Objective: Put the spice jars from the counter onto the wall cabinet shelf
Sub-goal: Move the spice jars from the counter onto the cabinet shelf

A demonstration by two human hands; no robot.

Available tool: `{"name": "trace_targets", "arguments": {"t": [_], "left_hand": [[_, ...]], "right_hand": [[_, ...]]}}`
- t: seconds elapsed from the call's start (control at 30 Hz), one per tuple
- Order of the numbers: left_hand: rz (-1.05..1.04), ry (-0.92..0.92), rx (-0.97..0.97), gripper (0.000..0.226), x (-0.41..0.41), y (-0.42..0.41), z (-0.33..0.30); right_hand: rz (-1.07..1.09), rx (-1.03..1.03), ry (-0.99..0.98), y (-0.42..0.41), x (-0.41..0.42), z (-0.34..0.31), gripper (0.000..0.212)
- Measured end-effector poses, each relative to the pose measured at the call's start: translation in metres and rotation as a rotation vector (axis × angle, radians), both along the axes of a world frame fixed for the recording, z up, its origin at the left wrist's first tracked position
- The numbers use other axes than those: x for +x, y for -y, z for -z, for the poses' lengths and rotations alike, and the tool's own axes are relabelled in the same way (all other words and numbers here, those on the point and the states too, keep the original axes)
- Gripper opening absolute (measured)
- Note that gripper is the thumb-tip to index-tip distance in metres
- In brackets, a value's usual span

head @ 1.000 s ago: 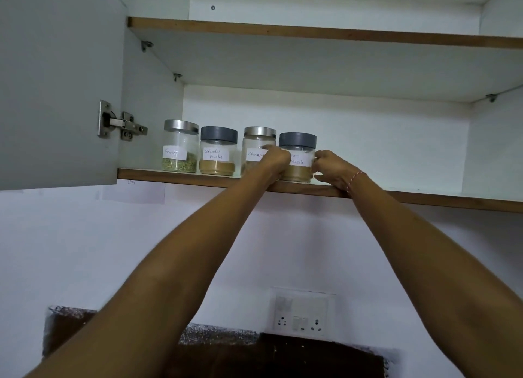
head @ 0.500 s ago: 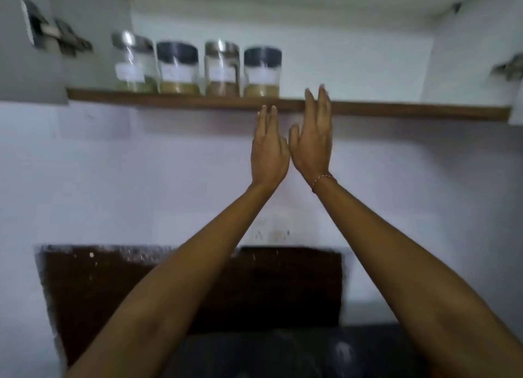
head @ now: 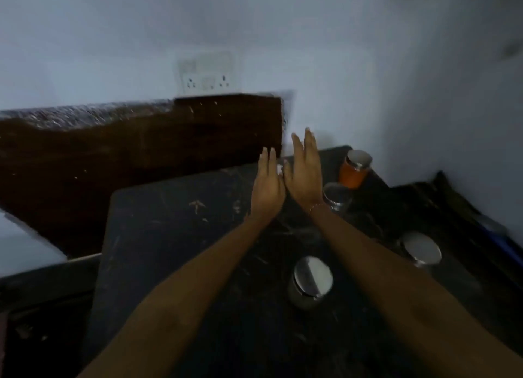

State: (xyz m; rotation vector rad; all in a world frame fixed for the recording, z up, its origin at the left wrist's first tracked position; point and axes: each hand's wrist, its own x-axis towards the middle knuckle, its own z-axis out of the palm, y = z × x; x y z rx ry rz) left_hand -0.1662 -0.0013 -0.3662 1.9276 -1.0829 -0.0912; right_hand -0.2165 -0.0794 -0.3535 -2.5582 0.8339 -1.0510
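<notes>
No readable text anywhere, frame is motion-blurred. The 4 jars on the tabletop point(head: 175, 236) show no legible labels: orange-filled jar point(head: 355, 169), jar behind the right wrist point(head: 336, 196), near jar point(head: 311, 281) and far-right jar point(head: 420, 249) show mostly plain metal lids. Wall socket plate point(head: 206, 75) has holes and switches, no markings that can be made out. No brands, numbers or signs on the wall or backsplash.

four steel-lidded spice jars point(head: 312, 281) upright on counter point(head: 175, 236).
</notes>
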Motion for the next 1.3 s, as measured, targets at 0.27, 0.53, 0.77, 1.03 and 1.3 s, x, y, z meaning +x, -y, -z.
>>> {"name": "trace_targets", "arguments": {"t": [0.27,0.53,0.77,1.03,1.3], "left_hand": [[0.212,-0.049,0.254,0.051,-0.095,-0.053,0.107],[0.204,-0.419,0.356,0.035,-0.099,-0.054,0.105],[0.195,-0.743,0.317,0.036,-0.096,-0.052,0.095],[0.401,-0.683,0.145,0.071,-0.079,-0.048,0.055],[0.303,-0.695,-0.02,0.092,-0.036,-0.041,0.002]], "right_hand": [[0.072,0.311,-0.143,-0.047,-0.135,0.099,0.061],[-0.185,0.589,-0.251,-0.078,-0.175,0.117,0.077],[-0.21,0.551,-0.416,-0.061,-0.17,0.109,0.094],[0.119,0.643,-0.122,-0.033,-0.12,0.054,0.078],[-0.138,1.019,0.223,-0.012,-0.086,-0.005,0.062]]}}
